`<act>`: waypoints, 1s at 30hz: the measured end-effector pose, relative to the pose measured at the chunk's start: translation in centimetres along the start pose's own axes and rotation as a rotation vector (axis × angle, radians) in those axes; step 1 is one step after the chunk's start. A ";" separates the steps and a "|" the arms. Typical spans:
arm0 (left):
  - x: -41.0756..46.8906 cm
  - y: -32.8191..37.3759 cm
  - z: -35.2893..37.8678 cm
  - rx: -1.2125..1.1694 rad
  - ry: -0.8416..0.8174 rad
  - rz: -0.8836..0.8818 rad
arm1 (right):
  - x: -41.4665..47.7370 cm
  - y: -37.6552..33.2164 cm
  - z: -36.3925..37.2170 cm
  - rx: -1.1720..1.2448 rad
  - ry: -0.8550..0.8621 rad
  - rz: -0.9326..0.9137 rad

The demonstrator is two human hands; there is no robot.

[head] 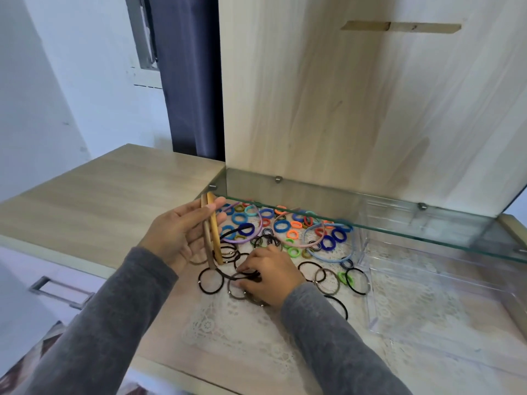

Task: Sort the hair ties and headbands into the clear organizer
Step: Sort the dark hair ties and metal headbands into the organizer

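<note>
My left hand point(182, 232) holds two headbands upright, a tan one point(206, 240) and a mustard one point(215, 232), with thumb and fingers around them. My right hand point(271, 276) is curled down over a black headband point(228, 273) among thin black and brown hair ties point(211, 281) on the lace mat. Behind lies a heap of several small coloured hair ties point(282, 226) with a purple headband point(251, 232), a pink headband point(296, 244) and a light blue headband point(330, 259). The clear organizer point(445, 329) stands to the right, its compartments holding nothing I can see.
A glass shelf point(370, 226) juts out low over the heap and the organizer's back part. A wooden back panel point(356, 95) rises behind. The dresser top point(114, 189) extends left; a drawer handle point(57, 290) shows below it. A white lace mat point(242, 332) covers the surface.
</note>
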State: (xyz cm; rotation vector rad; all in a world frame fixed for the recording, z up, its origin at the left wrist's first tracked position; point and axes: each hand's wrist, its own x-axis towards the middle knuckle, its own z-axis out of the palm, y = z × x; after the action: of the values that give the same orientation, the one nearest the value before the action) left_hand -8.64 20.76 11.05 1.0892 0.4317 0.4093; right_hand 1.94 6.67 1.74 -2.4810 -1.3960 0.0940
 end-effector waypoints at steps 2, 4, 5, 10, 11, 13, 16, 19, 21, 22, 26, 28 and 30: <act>-0.1 0.1 -0.3 0.008 0.000 -0.001 | 0.1 -0.4 0.3 -0.019 0.009 -0.007; -0.2 0.3 -0.6 0.017 0.002 0.009 | 0.2 -0.8 0.6 -0.021 0.035 -0.032; -0.2 0.3 -0.7 0.024 0.003 0.016 | 0.2 -1.0 0.8 -0.025 0.047 -0.045; -0.2 0.6 -1.0 0.039 0.000 0.030 | 0.2 -1.7 1.4 -0.042 0.109 -0.090; -0.2 0.7 -1.0 0.037 -0.001 0.031 | 0.1 -1.7 1.4 -0.031 0.126 -0.094; -0.3 0.8 -0.9 0.038 -0.003 0.038 | 0.0 -1.7 1.2 0.034 0.189 -0.089; -0.5 0.9 -0.8 0.035 0.002 0.050 | -0.1 -1.4 0.2 0.143 0.293 -0.075; -0.6 1.1 -0.6 0.016 0.016 0.069 | -0.4 -1.1 -1.6 0.196 0.369 -0.068; -0.6 1.2 -0.3 0.012 0.012 0.078 | -0.7 -1.1 -3.1 0.296 0.425 -0.036; -0.6 1.2 -0.2 0.011 0.007 0.078 | -0.9 -1.2 -3.9 0.383 0.471 -0.017; -0.6 0.6 0.9 -0.017 -0.023 0.038 | -1.7 -2.1 -7.1 0.809 0.534 0.091; -0.6 0.1 1.5 -0.029 -0.056 0.017 | -1.9 -2.6 -7.9 0.893 0.531 0.095; -0.7 -0.4 2.2 -0.021 -0.097 0.004 | -2.0 -3.1 -8.3 0.939 0.539 0.089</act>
State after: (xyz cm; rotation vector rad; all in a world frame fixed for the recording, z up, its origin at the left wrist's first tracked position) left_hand -8.02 18.55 11.70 1.0849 0.3389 0.3623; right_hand -0.05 4.61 10.41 -1.6042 -0.7466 0.0677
